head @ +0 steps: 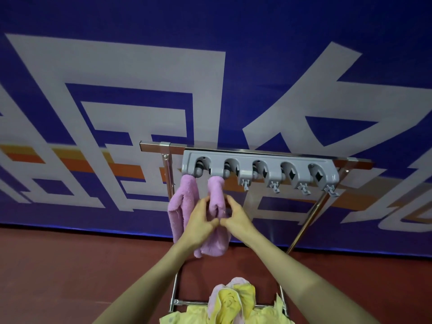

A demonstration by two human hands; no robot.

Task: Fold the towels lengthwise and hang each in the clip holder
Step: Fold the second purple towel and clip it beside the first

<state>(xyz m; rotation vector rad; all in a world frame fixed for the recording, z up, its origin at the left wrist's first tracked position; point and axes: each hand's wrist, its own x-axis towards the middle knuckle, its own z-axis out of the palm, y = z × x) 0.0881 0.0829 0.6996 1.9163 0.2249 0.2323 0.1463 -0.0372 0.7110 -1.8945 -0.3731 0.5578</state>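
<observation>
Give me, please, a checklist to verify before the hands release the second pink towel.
1. The first pink towel hangs from the leftmost clip: ok.
2. The second pink towel sits in the second clip: ok.
3. Clip grips it firmly: cannot tell.
4. Hands free: not ok, left hand and right hand hold the second pink towel.
5. The clip holder has three free clips: ok.
6. The towel pile has more towels: ok.

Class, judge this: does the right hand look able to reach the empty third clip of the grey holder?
Probably yes. The right hand lies just below the third clip, which is empty, with open air between them; it must first let go of the second pink towel.
</observation>
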